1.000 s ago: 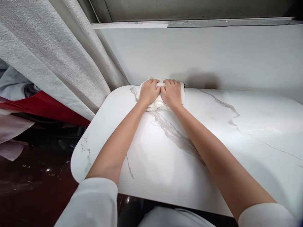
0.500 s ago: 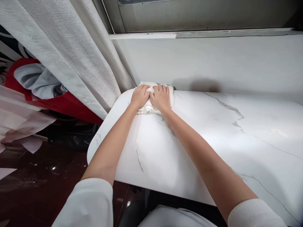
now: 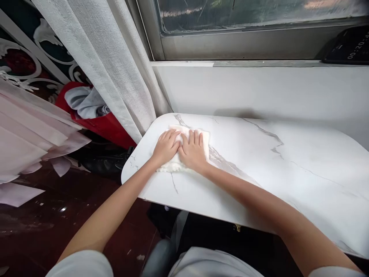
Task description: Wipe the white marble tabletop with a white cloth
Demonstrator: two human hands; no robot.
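Note:
A folded white cloth [image 3: 205,139] lies on the white table [image 3: 245,154], which has grey marble veins. My left hand [image 3: 166,147] rests on the cloth's left part, palm down, fingers stretched out. Close beside it, my right hand [image 3: 192,150] presses flat on the middle of the cloth with its fingers extended. The two thumbs nearly meet. My palms and fingers hide much of the cloth. Its ruffled near edge shows below my hands.
A pale curtain [image 3: 123,65] hangs at the table's left end. Behind the table are a white wall [image 3: 259,86] and a window [image 3: 245,15]. A phone with a timer [image 3: 350,45] stands on the sill at right. A red bag [image 3: 115,132] holding grey clothing sits left.
Both hands have drawn the cloth from the table's back edge toward me. The view has tilted up, bringing the window glass and the phone into sight.

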